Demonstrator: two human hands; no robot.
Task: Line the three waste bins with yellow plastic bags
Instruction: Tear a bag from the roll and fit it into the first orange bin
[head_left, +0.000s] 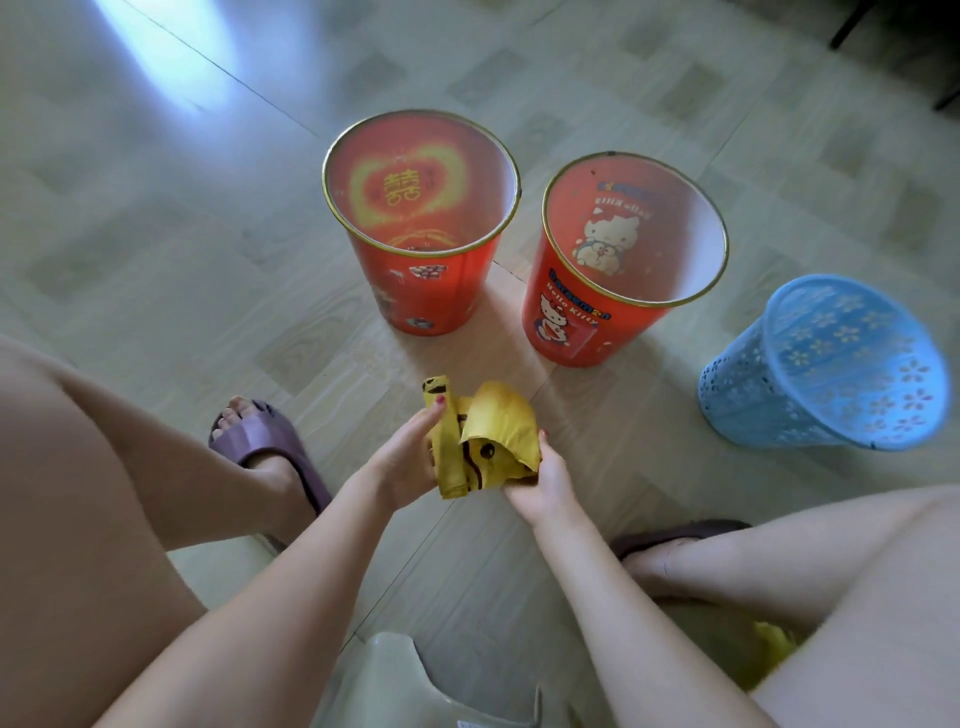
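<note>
Fingers (434, 410) of the left hand (402, 462) curl round one side of a crumpled yellow plastic bag (498, 434), the painted thumb pressed against a raised flap with black print. Right hand (543, 480) grips the bag's other side from beneath, its thumb hooked over the lower right edge; the remaining fingers of this hand are hidden under the plastic. Both hands hold the bag in the air above the tiled floor (156, 270), between the seated person's knees.

Head view, far side of the bag: three waste bins stand upright on the floor, none lined. Left red bin (431, 291) carries a gold double-happiness emblem on its inner wall. Middle red bin (576, 322), just beside it but apart, shows cartoon cat figures and lettering. Blue perforated bin (810, 384) with flower cut-outs stands further right, apart from the red pair.

Near edge: a purple slipper (260, 441) on the left foot, a second dark slipper (675, 535) partly hidden by the right leg, a pale plastic stool (405, 686) below, and more yellow plastic (774, 644) beside the right thigh.
</note>
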